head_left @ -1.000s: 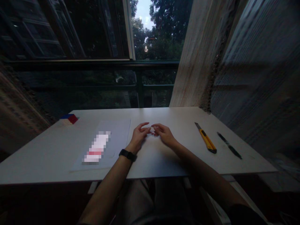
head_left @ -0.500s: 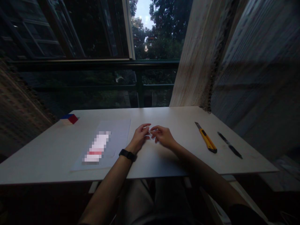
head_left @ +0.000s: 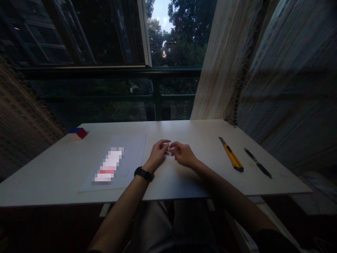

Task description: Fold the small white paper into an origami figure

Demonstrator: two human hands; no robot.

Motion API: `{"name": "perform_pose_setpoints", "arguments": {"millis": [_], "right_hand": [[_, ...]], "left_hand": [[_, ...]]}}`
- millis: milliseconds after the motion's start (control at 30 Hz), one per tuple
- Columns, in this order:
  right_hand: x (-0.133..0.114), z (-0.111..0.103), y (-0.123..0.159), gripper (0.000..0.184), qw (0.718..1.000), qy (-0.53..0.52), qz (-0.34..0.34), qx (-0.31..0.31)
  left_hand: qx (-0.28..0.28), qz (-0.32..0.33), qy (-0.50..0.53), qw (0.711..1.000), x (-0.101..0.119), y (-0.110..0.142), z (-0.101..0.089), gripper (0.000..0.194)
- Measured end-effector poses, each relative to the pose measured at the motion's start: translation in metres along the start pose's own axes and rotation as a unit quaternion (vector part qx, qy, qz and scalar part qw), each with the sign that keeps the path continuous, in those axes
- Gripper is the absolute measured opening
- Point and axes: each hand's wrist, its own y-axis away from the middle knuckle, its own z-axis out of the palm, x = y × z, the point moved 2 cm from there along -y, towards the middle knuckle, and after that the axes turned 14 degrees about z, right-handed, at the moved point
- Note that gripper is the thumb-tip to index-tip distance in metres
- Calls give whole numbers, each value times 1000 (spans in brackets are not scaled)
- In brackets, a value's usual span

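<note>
Over the middle of the white table (head_left: 210, 140), my left hand (head_left: 157, 153) and my right hand (head_left: 184, 153) face each other with bent fingers. A small whitish piece (head_left: 169, 150), thin in look, shows between the fingertips, and both hands pinch at it. Its exact kind is too small and dim to make out, and the fingers cover part of it. On my left wrist is a dark band (head_left: 143, 173).
Left of my hands lie white sheets (head_left: 137, 151) with a blurred-out patch. A blue, red and white cube (head_left: 78, 133) sits at the far left. On the right lie a yellow utility knife (head_left: 232, 156), blade out, and a dark pen (head_left: 258, 163). Behind stand curtains and a window.
The fingers of both hands have shifted slightly around the small whitish piece, the right fingertips curling in more. Everything else on the table lies as before.
</note>
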Motion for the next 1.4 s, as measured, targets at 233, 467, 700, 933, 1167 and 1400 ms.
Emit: {"name": "perform_pose_setpoints", "arguments": {"millis": [233,467,700,933,1167,1400], "right_hand": [[-4,-4,3,20,986,159,-43,15],[-8,-3,4,24,968,244,-42,36],[-4,-1,3,26,963,263,-24,47],[0,2,1,16,984,173,-24,16],[5,3,-2,15,999,24,-3,-37],[5,1,-4,16,997,-49,21,-61]], "left_hand": [[-12,8,-51,999,0,1,2,27],[-23,-11,-14,1000,0,2,3,28],[43,-32,8,999,-1,3,2,29],[50,-68,7,996,-6,3,2,31],[59,-43,-43,996,-9,0,-3,30],[67,-47,-37,996,-10,-1,-3,29]]}}
